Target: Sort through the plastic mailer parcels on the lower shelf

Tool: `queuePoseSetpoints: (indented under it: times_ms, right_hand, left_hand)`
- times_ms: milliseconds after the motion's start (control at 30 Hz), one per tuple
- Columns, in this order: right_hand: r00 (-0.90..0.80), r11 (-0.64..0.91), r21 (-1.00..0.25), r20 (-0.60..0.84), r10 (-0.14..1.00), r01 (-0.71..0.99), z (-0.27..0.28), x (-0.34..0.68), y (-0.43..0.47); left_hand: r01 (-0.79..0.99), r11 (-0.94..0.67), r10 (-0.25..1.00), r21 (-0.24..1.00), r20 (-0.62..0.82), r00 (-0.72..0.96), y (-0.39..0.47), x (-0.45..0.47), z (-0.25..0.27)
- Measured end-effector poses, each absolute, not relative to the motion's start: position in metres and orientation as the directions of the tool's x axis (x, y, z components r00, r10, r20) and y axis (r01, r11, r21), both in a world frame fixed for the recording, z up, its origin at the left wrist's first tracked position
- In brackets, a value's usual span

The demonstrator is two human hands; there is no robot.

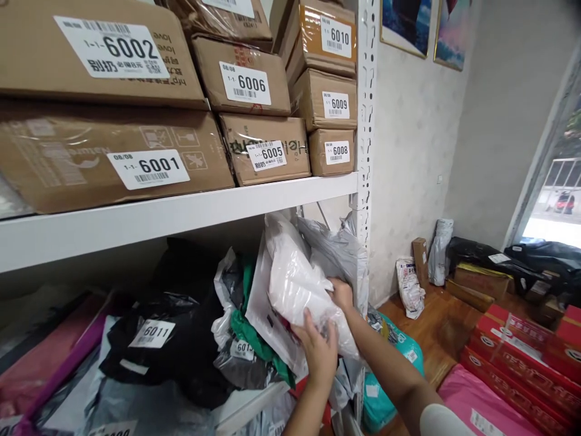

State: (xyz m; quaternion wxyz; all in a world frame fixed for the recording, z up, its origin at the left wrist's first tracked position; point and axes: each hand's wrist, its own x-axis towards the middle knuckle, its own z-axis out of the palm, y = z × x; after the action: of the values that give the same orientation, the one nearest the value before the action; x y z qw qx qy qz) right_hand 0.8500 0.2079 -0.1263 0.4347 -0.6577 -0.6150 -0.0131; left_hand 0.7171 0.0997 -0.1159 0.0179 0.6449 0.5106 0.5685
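A white plastic parcel bag [297, 284] leans among other soft parcels on the lower shelf, below the white shelf board [181, 212]. My left hand [318, 348] presses flat against its lower front, fingers spread. My right hand [341, 293] grips the bag's right edge from behind. Beside it stand a grey bag [333, 251], a green parcel [247, 330] and a black bag [181, 339] labelled 6011.
Cardboard boxes numbered 6001 [113, 157] to 6010 [324, 39] fill the upper shelf. A perforated white upright [365, 115] ends the rack. On the wooden floor lie a teal bag [393, 369], a pink parcel [476, 402], red boxes [521, 357] and dark bags [508, 260] by the window.
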Motion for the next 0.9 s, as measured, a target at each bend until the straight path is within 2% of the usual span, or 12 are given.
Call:
queuePoseSetpoints:
  times_ms: [100,233,367,433,600,800,867,900]
  right_hand:
    - [0.279,0.184,-0.612,0.580,0.765,0.769,-0.134,0.842,0.195]
    - [0.295,0.376,-0.670,0.666,0.685,0.640,-0.147,0.822,0.180]
    - [0.277,0.404,-0.677,0.665,0.694,0.615,-0.146,0.809,0.174]
    - [0.282,0.413,-0.673,0.675,0.681,0.613,-0.143,0.806,0.174]
    - [0.316,0.488,-0.652,0.732,0.603,0.580,-0.129,0.819,0.173]
    - [0.567,0.544,-0.733,0.670,0.478,0.408,-0.063,0.860,0.119]
    - [0.739,0.495,-0.800,0.553,0.386,0.340,-0.038,0.870,0.082]
    - [0.835,0.482,-0.826,0.466,0.292,0.293,-0.026,0.874,0.063]
  left_hand:
    - [0.595,-0.492,0.677,0.636,0.709,-0.199,0.103,0.702,-0.143]
    - [0.550,-0.545,0.633,0.633,0.740,-0.225,0.100,0.694,-0.157]
    - [0.623,-0.497,0.589,0.604,0.762,-0.268,0.099,0.706,-0.150]
    - [0.644,-0.456,0.611,0.614,0.742,-0.275,0.100,0.712,-0.150]
    - [0.570,-0.440,0.708,0.694,0.659,-0.256,0.101,0.716,-0.163]
    - [0.536,-0.394,0.802,0.747,0.564,-0.196,0.111,0.738,-0.154]
    - [0.483,-0.377,0.871,0.791,0.479,-0.104,0.116,0.754,-0.140]
    - [0.456,-0.365,0.902,0.811,0.429,-0.040,0.118,0.763,-0.133]
